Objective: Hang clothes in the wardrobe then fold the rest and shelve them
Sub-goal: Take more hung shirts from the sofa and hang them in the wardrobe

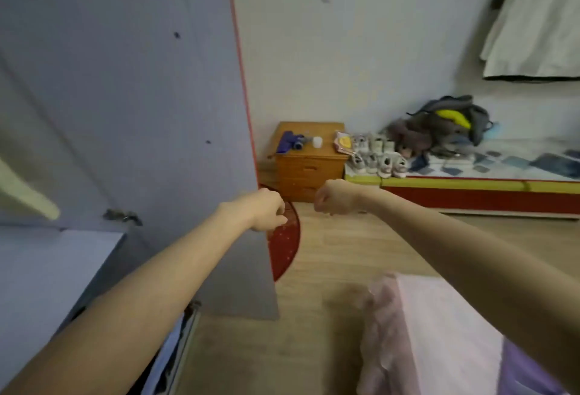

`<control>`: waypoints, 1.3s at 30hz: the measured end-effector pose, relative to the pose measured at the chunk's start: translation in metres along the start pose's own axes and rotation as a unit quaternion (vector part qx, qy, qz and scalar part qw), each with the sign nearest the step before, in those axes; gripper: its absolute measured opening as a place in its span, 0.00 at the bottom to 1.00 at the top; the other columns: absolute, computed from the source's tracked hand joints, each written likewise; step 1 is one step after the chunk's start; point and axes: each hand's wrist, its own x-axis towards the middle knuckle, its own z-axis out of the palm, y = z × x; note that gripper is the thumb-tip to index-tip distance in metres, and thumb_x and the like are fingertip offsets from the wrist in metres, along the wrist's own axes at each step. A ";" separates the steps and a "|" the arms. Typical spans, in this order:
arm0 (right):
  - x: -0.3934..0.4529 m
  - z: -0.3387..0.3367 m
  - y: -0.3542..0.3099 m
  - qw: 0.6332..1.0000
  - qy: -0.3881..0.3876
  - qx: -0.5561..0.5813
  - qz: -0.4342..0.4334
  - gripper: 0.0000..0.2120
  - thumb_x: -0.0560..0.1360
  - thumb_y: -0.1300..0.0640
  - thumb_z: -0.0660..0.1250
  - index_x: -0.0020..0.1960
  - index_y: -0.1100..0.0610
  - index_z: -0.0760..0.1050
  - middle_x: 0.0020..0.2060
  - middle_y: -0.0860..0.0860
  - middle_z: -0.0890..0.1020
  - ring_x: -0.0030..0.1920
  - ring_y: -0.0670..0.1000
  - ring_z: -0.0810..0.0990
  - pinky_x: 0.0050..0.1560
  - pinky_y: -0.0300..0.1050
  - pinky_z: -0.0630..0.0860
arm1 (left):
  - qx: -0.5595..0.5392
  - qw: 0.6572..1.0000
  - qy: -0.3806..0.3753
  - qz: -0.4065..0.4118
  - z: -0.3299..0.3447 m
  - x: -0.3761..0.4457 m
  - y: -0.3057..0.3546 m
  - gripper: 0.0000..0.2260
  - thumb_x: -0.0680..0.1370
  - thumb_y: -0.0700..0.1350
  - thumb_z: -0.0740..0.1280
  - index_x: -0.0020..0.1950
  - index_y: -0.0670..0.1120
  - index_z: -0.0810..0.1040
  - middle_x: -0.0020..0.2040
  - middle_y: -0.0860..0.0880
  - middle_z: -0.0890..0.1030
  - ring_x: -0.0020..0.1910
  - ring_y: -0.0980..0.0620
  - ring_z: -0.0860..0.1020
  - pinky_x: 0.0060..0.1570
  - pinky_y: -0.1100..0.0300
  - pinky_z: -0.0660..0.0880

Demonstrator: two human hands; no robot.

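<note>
A light wood floor (332,256) spreads beneath the hands (270,211). Beyond them a small wooden cabinet (309,168) stands on it, carrying a purple object (288,142), a white cup (317,142) and a pink packet (343,143). To the right of the hands a low red-and-yellow platform (477,190) bears a patterned mat (518,162), pale shoes (376,156) and a heap of bags (445,124). Nearer than the hands, a pink-covered bed (439,332) sits at lower right.
</note>
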 end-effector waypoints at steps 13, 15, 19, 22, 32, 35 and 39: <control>0.028 -0.067 0.298 0.979 -0.002 0.008 0.204 0.14 0.79 0.56 0.61 0.58 0.62 0.79 0.56 0.57 0.81 0.55 0.57 0.78 0.58 0.52 0.74 | 0.096 0.985 -0.045 0.137 -0.075 0.297 0.159 0.14 0.81 0.54 0.60 0.59 0.48 0.79 0.56 0.48 0.80 0.53 0.47 0.78 0.43 0.54 0.74; 0.049 -0.081 0.334 0.973 -0.004 0.024 0.227 0.14 0.79 0.56 0.60 0.57 0.62 0.79 0.55 0.57 0.81 0.54 0.58 0.79 0.58 0.54 0.75 | 0.125 0.977 -0.093 0.146 -0.091 0.343 0.168 0.16 0.81 0.54 0.60 0.61 0.46 0.78 0.57 0.47 0.79 0.54 0.46 0.78 0.46 0.53 0.74; 0.087 -0.096 0.389 0.963 0.016 0.049 0.265 0.14 0.78 0.56 0.61 0.55 0.64 0.79 0.53 0.59 0.81 0.54 0.59 0.79 0.55 0.54 0.75 | 0.146 0.967 -0.116 0.173 -0.110 0.427 0.173 0.16 0.81 0.53 0.59 0.58 0.43 0.77 0.54 0.45 0.79 0.47 0.47 0.75 0.43 0.54 0.71; 0.120 -0.099 0.437 0.947 0.006 0.082 0.311 0.14 0.79 0.56 0.61 0.56 0.64 0.79 0.54 0.59 0.80 0.56 0.59 0.78 0.56 0.52 0.74 | 0.179 0.952 -0.137 0.206 -0.121 0.509 0.181 0.15 0.81 0.51 0.59 0.55 0.40 0.78 0.49 0.43 0.77 0.44 0.46 0.75 0.45 0.52 0.72; 0.147 -0.152 0.577 0.853 0.077 0.180 0.483 0.16 0.79 0.55 0.63 0.63 0.61 0.76 0.61 0.55 0.78 0.60 0.57 0.76 0.58 0.45 0.72 | 0.265 0.882 -0.124 0.370 -0.204 0.718 0.276 0.13 0.80 0.50 0.60 0.44 0.42 0.77 0.42 0.44 0.78 0.39 0.46 0.76 0.36 0.56 0.68; 0.137 -0.154 0.628 0.825 0.076 0.191 0.527 0.16 0.79 0.54 0.62 0.62 0.62 0.77 0.60 0.57 0.79 0.58 0.58 0.77 0.58 0.48 0.74 | 0.285 0.850 -0.127 0.425 -0.212 0.768 0.337 0.13 0.80 0.51 0.60 0.43 0.44 0.76 0.42 0.46 0.78 0.40 0.46 0.76 0.39 0.54 0.71; 0.117 -0.141 0.700 0.797 0.062 0.229 0.556 0.17 0.79 0.54 0.61 0.63 0.63 0.76 0.61 0.58 0.78 0.61 0.58 0.76 0.60 0.48 0.72 | 0.323 0.812 -0.139 0.465 -0.210 0.815 0.424 0.14 0.82 0.51 0.59 0.54 0.42 0.78 0.53 0.45 0.79 0.48 0.46 0.77 0.44 0.54 0.72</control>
